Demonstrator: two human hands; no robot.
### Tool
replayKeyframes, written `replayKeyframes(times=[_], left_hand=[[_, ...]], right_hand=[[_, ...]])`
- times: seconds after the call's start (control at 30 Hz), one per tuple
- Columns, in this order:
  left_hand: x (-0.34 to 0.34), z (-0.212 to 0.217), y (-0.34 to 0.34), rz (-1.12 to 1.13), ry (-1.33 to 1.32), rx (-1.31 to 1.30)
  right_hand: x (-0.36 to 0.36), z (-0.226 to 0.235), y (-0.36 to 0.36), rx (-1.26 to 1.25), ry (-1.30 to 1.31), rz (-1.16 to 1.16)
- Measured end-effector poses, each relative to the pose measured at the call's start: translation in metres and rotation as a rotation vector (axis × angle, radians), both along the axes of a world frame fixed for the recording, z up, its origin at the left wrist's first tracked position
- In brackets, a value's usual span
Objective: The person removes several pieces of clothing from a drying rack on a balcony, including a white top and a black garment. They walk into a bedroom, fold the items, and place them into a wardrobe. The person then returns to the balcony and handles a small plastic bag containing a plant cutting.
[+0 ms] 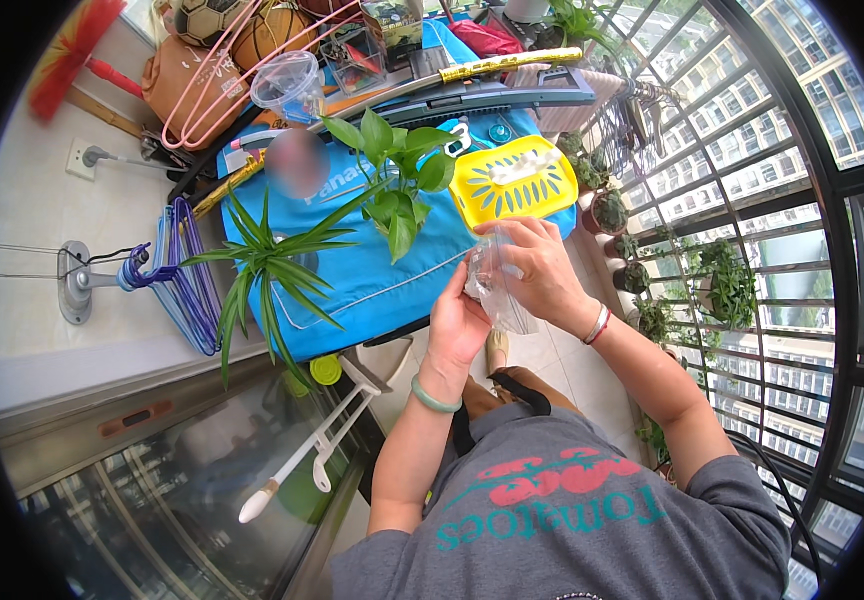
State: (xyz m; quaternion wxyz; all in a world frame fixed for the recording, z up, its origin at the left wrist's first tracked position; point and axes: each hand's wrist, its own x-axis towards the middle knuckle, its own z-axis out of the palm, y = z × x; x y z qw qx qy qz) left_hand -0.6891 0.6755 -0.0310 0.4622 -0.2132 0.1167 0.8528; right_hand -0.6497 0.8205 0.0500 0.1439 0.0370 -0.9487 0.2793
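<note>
1. Both hands are up in front of the chest, meeting over a small clear plastic bag [492,290], which hangs in the air between them, just this side of the blue-covered surface [372,280].
2. The left hand [455,325] cups the bag from below and from the side, palm against the crinkled plastic, fingers wrapped onto it; a pale green bangle [435,398] sits on that wrist.
3. The right hand [542,265] comes over the top, fingertips pinching the bag's upper edge; a red and white bracelet [597,325] rings that wrist.
4. What is inside the bag is too blurred by the plastic to tell.
5. Just beyond the hands, a yellow slotted basket [512,180] lies tilted on the blue cover.
6. To its left stands a broad-leafed green plant [397,170], and nearer the left edge of the cover a spiky long-leafed plant [267,265].
7. A bundle of blue and purple hangers [187,280] hangs from a wall fitting at far left.
8. Small potted plants [612,210] line the floor by the window railing on the right.
</note>
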Motion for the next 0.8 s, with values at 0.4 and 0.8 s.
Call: replayKeyframes(times=[0.4, 0.8], left_hand=[[-0.005, -0.008, 0.0, 0.014, -0.009, 0.035], [-0.006, -0.02, 0.001, 0.016, -0.061, 0.025]], right_hand=[[-0.005, 0.009, 0.017, -0.212, 0.073, -0.053], [-0.035, -0.044, 0.044, -0.109, 0.218, -0.397]])
